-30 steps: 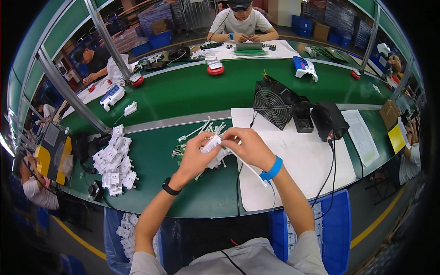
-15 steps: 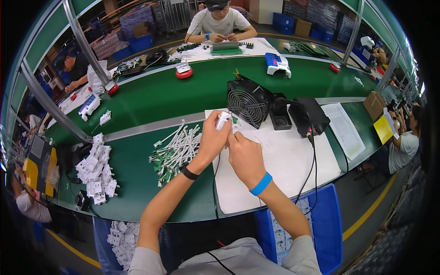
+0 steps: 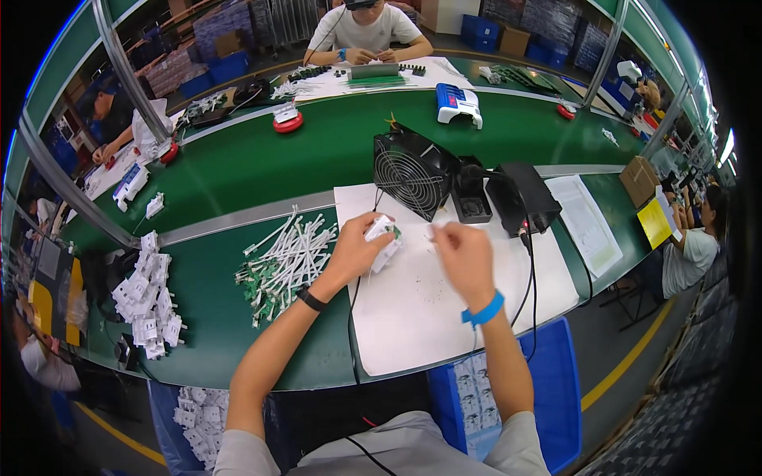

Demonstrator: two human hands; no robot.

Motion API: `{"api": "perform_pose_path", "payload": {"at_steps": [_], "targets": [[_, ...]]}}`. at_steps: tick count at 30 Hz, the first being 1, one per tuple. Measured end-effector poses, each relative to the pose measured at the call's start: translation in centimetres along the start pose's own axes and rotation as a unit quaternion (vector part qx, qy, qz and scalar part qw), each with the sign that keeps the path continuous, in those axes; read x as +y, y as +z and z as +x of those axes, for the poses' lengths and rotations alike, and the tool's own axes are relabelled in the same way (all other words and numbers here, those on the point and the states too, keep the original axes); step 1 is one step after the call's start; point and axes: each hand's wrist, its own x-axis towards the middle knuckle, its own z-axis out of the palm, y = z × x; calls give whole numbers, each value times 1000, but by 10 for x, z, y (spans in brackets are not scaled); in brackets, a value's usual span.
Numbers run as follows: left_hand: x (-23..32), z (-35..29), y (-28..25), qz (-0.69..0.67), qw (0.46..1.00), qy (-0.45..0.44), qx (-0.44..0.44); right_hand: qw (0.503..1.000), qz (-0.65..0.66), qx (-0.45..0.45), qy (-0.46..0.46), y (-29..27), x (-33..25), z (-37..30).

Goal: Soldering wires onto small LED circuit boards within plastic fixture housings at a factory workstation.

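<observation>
My left hand (image 3: 353, 250) is closed around a white plastic housing (image 3: 379, 232), with a bit of green circuit board showing at its side, held over the white work sheet (image 3: 405, 341). Apart from it, to the right, my right hand (image 3: 467, 258) is slightly blurred, its thumb and fingertips pinched together. A small pale tip shows at those fingers, too small to name. Left of my left hand lies a heap of white cables with green circuit boards (image 3: 290, 258). Farther left is a pile of white plastic housings (image 3: 149, 297).
Behind my hands stand a black fan (image 3: 413, 174), a soldering iron stand (image 3: 472, 202) and a black power unit (image 3: 524, 198). Papers (image 3: 586, 226) lie at the right. Below the table edge are a blue bin (image 3: 559, 381) and a bag of white housings (image 3: 202, 420). Across the green conveyor (image 3: 341, 151) a person works.
My right hand has drawn away from the housing to the right and slightly down. My left hand still holds the housing, now tilted differently. The whole view has shifted a little.
</observation>
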Motion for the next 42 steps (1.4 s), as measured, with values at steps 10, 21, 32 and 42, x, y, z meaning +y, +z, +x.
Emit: {"api": "perform_pose_path", "payload": {"at_steps": [10,21,32,42], "targets": [[-3,-14,5,145,988,-10,-55,979,17,164,118,-14,77,89],[1,-16,4,182,983,-8,-36,970,22,241,-10,6,99,101],[-2,-15,6,194,981,-5,-28,960,5,279,-13,26,104,101],[-1,-16,8,189,982,-5,-30,922,55,381,-40,41,126,107]]}}
